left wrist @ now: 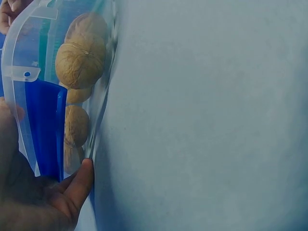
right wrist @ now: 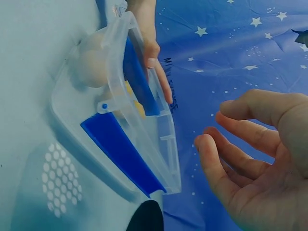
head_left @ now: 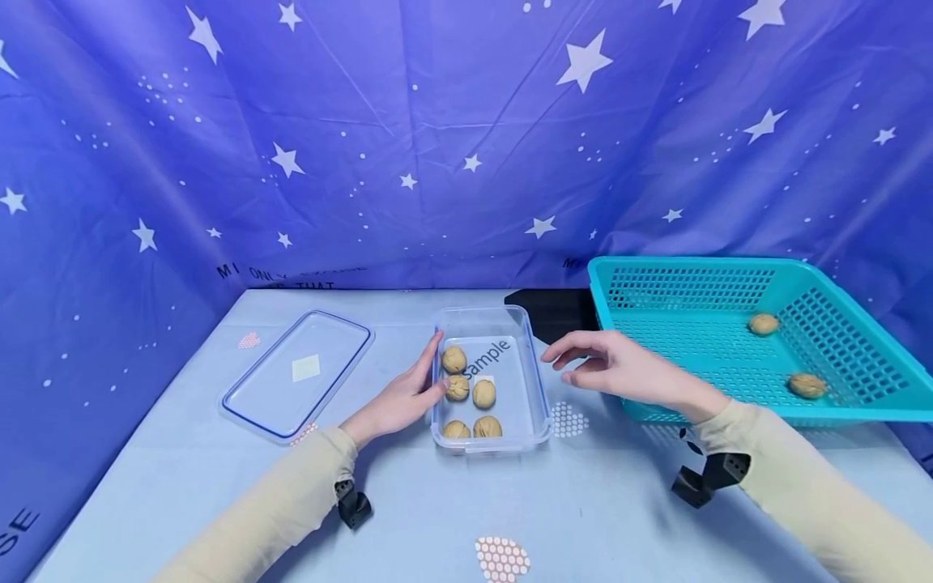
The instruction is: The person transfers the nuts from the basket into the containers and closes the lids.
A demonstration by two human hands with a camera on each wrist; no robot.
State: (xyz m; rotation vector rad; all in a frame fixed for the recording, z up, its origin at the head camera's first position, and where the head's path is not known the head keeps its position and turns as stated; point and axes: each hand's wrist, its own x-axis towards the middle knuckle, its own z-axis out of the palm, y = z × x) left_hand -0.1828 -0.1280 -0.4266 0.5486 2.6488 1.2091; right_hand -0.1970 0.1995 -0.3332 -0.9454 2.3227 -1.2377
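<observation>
A clear plastic food box (head_left: 510,441) with blue clips stands on the table, several walnuts (head_left: 484,394) lying toward its left and near side. My left hand (head_left: 397,402) holds the box's left wall, thumb at the rim and fingers along the outside. In the left wrist view, walnuts (left wrist: 81,65) show through the clear wall, close to that hand (left wrist: 53,204). Just off the box's right side, my right hand (head_left: 619,368) hovers with loosely bent fingers. Its thumb and fingertips are apart with nothing between them, as the right wrist view of this hand (right wrist: 260,149) shows.
On the left lies a clear lid (head_left: 262,385) with a blue seal and a pale square label. A turquoise basket (head_left: 685,397) at the right has two walnuts (head_left: 807,385) in it. Behind the table hangs a blue star-patterned cloth (head_left: 452,121).
</observation>
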